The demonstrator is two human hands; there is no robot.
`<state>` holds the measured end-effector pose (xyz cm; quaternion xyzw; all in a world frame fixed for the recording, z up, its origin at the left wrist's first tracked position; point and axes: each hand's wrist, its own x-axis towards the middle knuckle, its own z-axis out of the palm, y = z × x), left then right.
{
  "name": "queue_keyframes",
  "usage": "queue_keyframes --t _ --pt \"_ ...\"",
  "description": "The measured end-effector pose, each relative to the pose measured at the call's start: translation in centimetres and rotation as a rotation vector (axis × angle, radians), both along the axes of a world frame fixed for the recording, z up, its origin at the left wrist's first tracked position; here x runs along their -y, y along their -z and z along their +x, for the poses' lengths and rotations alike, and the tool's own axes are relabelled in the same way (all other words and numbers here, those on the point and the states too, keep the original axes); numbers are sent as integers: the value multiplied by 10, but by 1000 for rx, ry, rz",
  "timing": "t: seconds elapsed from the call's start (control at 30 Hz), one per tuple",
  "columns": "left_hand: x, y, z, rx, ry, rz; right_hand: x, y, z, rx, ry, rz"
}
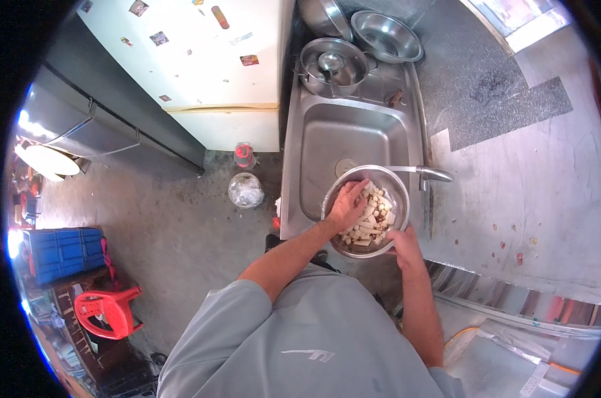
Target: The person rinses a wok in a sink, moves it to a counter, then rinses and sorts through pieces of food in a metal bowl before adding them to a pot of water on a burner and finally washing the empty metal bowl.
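A round metal bowl [404, 199] is held over the near edge of the sink [313, 149], partly beneath the faucet [433, 174]. Pale, chopped chunks of food [370, 229] lie inside it, with some small brownish bits among them; their exact kind I cannot make out. My left hand [348, 207] reaches over the bowl's left side, its fingers stretched out and resting on the pieces. At the lower right, my right hand [405, 245] grips the bowl's rim, thumb on top and the other fingers hidden underneath.
Behind the sink, a two-handled metal pot [313, 56] and a wide metal basin [406, 53] stand on the drainboard. A white refrigerator [227, 126] is at the left. On the floor are a small bucket [231, 192], a red plastic chair [124, 312] and a blue crate [68, 255].
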<state>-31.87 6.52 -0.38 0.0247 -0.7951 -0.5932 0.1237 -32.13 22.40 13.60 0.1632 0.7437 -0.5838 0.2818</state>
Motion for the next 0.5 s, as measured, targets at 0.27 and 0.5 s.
queue_keyframes --t 0.27,0.5 --pt "3 -1 -2 34 -19 32 6 -5 -9 8 -53 -13" --pt "4 -2 -7 60 -41 63 14 -16 -15 20 -72 42"
